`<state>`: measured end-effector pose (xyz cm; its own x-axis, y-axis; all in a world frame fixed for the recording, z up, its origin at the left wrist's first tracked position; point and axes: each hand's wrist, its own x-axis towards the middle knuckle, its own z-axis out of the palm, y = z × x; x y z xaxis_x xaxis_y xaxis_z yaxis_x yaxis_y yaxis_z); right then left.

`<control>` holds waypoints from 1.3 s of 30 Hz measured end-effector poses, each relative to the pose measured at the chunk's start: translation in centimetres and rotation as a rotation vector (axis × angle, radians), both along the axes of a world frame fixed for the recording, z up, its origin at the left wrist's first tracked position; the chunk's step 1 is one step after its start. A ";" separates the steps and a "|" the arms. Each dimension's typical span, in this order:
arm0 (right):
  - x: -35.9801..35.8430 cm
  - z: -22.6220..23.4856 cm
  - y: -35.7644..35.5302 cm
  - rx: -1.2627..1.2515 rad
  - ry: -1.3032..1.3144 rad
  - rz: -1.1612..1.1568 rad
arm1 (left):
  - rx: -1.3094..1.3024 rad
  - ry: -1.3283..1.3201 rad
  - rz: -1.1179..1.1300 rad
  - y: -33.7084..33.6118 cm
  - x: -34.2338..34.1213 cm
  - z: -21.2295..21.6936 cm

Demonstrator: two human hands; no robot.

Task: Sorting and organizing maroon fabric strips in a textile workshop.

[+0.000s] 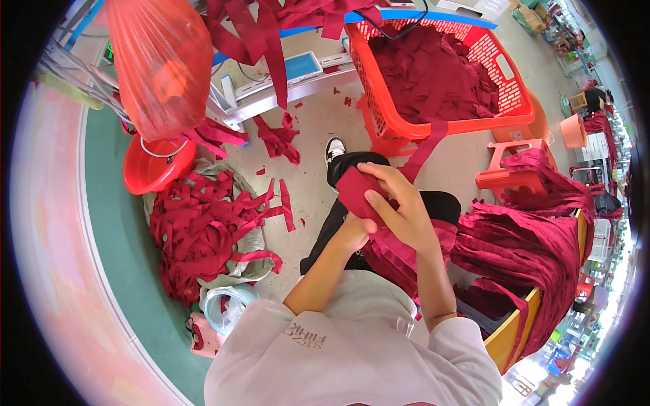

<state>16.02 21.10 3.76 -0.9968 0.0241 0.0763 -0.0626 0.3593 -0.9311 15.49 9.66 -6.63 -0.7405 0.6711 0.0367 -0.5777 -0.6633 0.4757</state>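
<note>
A small, flat rectangle of dark red fabric point(355, 192) is in front of my body, above my lap. My right hand point(401, 208) grips it from the right, thumb on top and fingers along the far edge. Below its near corner, my left hand point(357, 233) is closed, touching the fabric, its fingertips partly hidden. A fabric strip point(428, 150) hangs over the basket rim and runs down behind my right hand; whether it joins the held piece I cannot tell. More red fabric point(399, 260) lies across my lap.
Ahead, a red plastic basket point(462, 126) holds many red strips. A strip pile point(203, 233) lies on the floor at left, below a red basin point(154, 169) and hanging red bag point(159, 68). At right, long red fabric point(521, 250) drapes over a yellow-edged rack, near a red stool point(504, 177).
</note>
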 end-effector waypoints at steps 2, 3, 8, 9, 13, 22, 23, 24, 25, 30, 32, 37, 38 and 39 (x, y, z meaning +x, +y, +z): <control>0.0 -2.0 -0.5 -0.306 -0.003 -0.042 | -0.113 0.095 -0.029 -0.3 -0.5 0.3; 0.0 -2.7 -0.2 -0.199 -0.013 -0.122 | -0.110 0.092 -0.034 -0.3 -0.7 0.3; 0.6 -2.3 1.3 0.068 -0.112 -0.170 | -0.055 -0.013 -0.084 -0.3 -1.5 1.1; 1.0 -2.2 2.0 0.162 -0.172 -0.120 | -0.110 -0.090 -0.045 0.0 -1.2 1.8; 2.4 -1.7 3.0 0.092 -0.309 -0.062 | -0.033 -0.359 -0.008 0.5 -1.9 0.8; 3.3 -2.3 2.1 -0.358 -0.278 -0.267 | 0.144 -0.454 0.062 1.3 -1.3 -0.1; 3.2 -2.1 1.5 -0.406 -0.239 -0.320 | 0.186 -0.445 0.061 1.3 -1.2 0.2; 3.2 -2.0 1.2 -0.453 -0.199 -0.374 | 0.229 -0.438 0.059 1.4 -1.2 0.3; 3.4 -2.5 1.3 -0.454 -0.199 -0.374 | 0.228 -0.437 0.058 1.3 -1.1 0.0; 4.5 -3.9 1.8 -0.349 -0.316 -0.330 | 0.002 -0.381 0.064 1.7 -1.2 1.1; 4.6 -3.6 1.7 -0.313 -0.343 -0.328 | -0.002 -0.354 0.058 1.5 -1.2 0.6; 4.7 -3.9 1.5 -0.219 -0.337 -0.289 | -0.162 -0.262 0.079 1.7 -1.1 0.8; 4.7 -3.8 1.7 -0.222 -0.337 -0.293 | -0.122 -0.271 0.060 1.6 -1.3 0.5; 4.8 -3.6 1.9 -0.124 -0.308 -0.195 | -0.082 -0.281 0.040 1.6 -1.4 0.4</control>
